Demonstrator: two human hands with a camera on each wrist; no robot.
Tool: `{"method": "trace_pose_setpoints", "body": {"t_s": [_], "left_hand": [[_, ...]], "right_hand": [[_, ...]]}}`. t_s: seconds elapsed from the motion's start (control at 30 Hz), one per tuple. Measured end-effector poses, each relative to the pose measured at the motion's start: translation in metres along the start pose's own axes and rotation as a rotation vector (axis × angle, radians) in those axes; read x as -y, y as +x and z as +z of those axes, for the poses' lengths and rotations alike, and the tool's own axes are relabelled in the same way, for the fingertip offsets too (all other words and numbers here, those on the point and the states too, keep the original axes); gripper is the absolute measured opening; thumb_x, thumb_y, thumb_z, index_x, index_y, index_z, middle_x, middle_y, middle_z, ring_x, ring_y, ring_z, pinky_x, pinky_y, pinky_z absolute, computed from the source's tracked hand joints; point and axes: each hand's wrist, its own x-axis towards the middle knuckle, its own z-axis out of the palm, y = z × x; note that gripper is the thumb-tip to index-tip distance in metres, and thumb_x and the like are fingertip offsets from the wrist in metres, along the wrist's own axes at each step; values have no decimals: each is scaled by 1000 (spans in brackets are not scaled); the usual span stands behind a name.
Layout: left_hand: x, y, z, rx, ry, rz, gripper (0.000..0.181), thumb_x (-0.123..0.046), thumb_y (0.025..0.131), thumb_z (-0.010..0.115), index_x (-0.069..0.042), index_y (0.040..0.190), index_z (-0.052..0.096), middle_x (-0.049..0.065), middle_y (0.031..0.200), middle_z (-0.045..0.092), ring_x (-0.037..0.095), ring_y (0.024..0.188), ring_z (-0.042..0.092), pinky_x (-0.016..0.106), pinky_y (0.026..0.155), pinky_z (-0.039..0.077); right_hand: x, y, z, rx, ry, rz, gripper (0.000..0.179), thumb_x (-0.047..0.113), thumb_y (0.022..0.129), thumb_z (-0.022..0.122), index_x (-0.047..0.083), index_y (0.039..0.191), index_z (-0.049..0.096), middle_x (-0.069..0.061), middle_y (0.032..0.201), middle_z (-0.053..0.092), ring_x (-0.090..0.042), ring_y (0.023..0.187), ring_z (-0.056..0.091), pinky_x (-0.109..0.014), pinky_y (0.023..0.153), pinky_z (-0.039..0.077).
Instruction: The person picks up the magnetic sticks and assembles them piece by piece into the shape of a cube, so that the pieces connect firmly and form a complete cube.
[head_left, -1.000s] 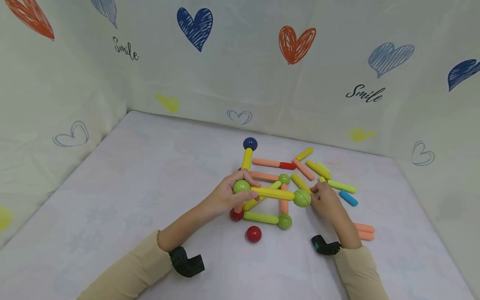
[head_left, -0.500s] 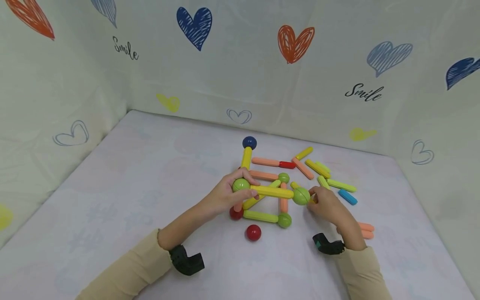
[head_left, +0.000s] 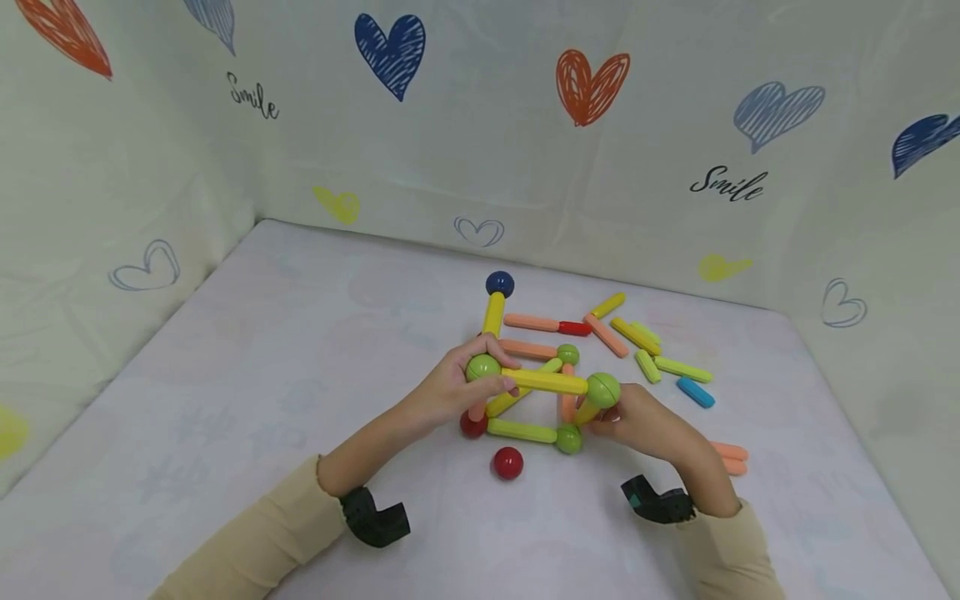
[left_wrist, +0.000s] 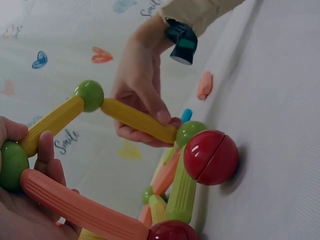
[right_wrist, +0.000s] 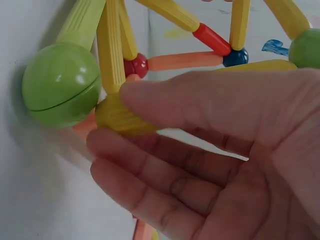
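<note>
My left hand (head_left: 465, 379) grips a green ball (head_left: 482, 367) at an upper corner of a frame of rods and balls. From that ball a yellow rod (head_left: 546, 382) runs right to another green ball (head_left: 603, 389); a salmon rod (left_wrist: 82, 202) drops to a red ball (head_left: 473, 423) on the table. My right hand (head_left: 637, 421) pinches a second yellow rod (left_wrist: 137, 120) between thumb and fingers. It slopes from the upper right green ball to the lower green ball (head_left: 569, 438); whether its lower end touches cannot be told. A light green rod (head_left: 522, 431) joins the bottom corners.
A loose red ball (head_left: 507, 463) lies in front of the frame. Behind, a yellow rod rises to a dark blue ball (head_left: 499, 284). Loose yellow and green rods (head_left: 682, 369), a blue rod (head_left: 696, 392) and salmon rods (head_left: 730, 458) lie to the right.
My right hand has picked up the yellow rod from the pile and brought it left, under the upper right green ball. My left hand keeps its grip in place.
</note>
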Motion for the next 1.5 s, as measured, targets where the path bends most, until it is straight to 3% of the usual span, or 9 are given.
{"method": "trace_pose_setpoints", "body": {"t_s": [0.37,0.67,0.77,0.87,0.97,1.07,1.23,1.5], "left_hand": [[-1,-2,-1,4,-15,-2,16,-7,89,54,-2,104,50,21,99,64,18,91,64,29,75,53],[-1,-2,-2,9,0,-10,16,-8,89,55,-3,104,50,18,103,62,19,91,64,37,81,53],[-2,-3,-2,11,2,-13,17,-8,89,55,-3,104,50,18,103,62,18,91,64,36,80,53],[-1,-2,-2,17,-2,-7,17,-8,89,55,-2,104,50,17,105,61,18,90,64,32,77,54],[-1,-1,-1,23,-3,1,17,-7,89,55,-2,105,50,17,104,61,18,90,64,29,75,53],[0,0,-2,25,2,-1,17,-8,89,55,-3,105,50,17,103,62,18,90,64,28,73,53],[0,0,-3,33,-4,-2,17,-8,89,55,-3,105,50,17,106,61,18,91,64,29,76,53],[-1,1,-1,34,2,-10,17,-9,89,54,-3,105,50,17,104,61,18,91,64,32,78,53]], "right_hand": [[7,-2,2,54,67,-11,13,13,83,69,8,94,66,-2,91,67,-9,79,60,-21,74,51],[6,-3,-2,70,21,23,19,14,84,67,8,101,65,0,93,67,-12,81,59,-23,72,50],[-2,-5,-7,38,8,77,24,17,87,64,7,108,63,-2,97,66,-16,89,58,-29,76,50],[-16,-7,-14,-75,7,170,31,20,91,59,4,117,57,-10,110,62,-26,101,57,-39,83,50],[-32,-6,-18,-208,-11,275,41,22,93,55,-1,127,48,-21,126,49,-38,111,50,-48,86,48],[-46,-2,-20,-279,-16,407,52,24,95,52,-6,134,36,-29,133,35,-42,113,45,-50,87,45],[-62,7,-20,-292,-37,569,63,25,94,49,-14,138,24,-36,131,32,-44,110,44,-52,90,42],[-68,20,-22,-275,-117,652,54,25,96,46,-18,126,35,-36,119,46,-41,102,51,-49,84,45]]}}
